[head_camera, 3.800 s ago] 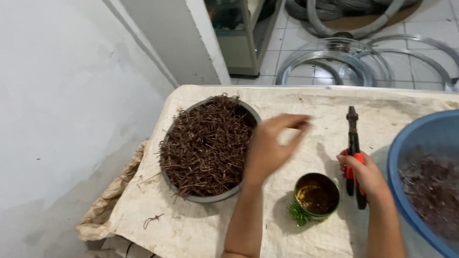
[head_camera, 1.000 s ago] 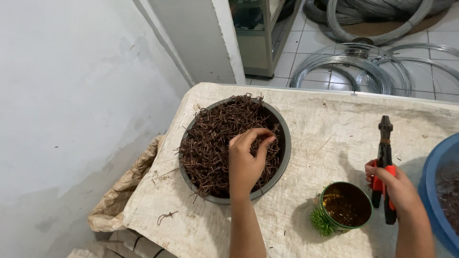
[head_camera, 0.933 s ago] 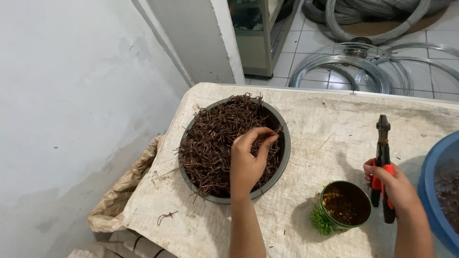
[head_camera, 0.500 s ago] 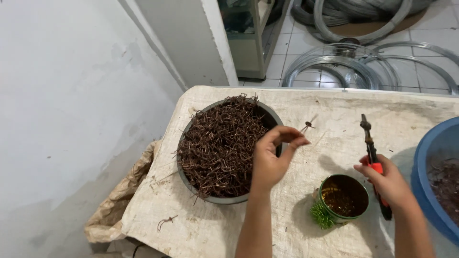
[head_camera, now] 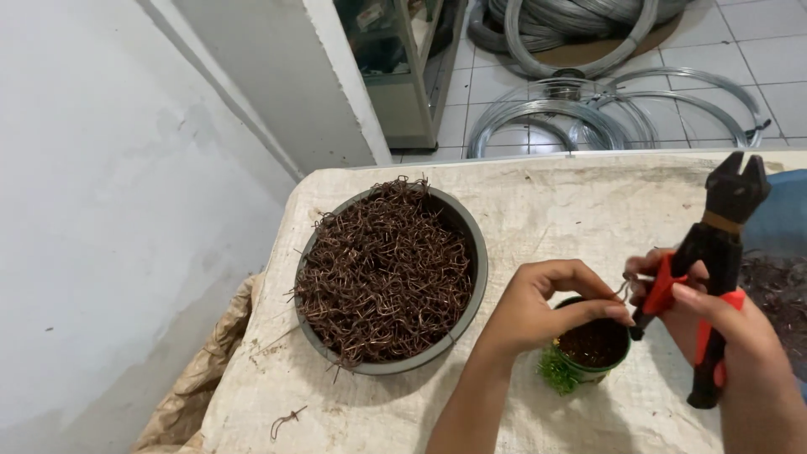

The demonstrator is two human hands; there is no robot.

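— Over the small green pot (head_camera: 595, 349), near the front edge of the tabletop (head_camera: 546, 202), what was your left hand (head_camera: 538, 307) doing?

— I had its thumb and forefinger pinched together on a little bent piece of wire (head_camera: 623, 288), held just above the pot's dark contents. The other fingers were curled loosely.

— And the right hand (head_camera: 714, 324)?

— It was wrapped tight round the red-and-black handles of my cutters (head_camera: 714, 252). The black head pointed up and away from me, toward the far right corner. Whether the cutting head stood open I could not tell. The wire piece sat between my two hands, just beside the cutter handle.

— Where was the rest of the wire?

— A grey round basin (head_camera: 475, 277) stood to the left of my hand, toward the left edge, heaped with brown wire bits (head_camera: 382, 269). One stray bit (head_camera: 287, 418) lay near the front left corner. A blue tub (head_camera: 777, 210) showed at the right edge, partly behind the cutters. Something green and tufted (head_camera: 556, 374) touched the pot's near side.

— Beyond the table?

— Coils of grey wire (head_camera: 580, 118) lay on the tiled floor.
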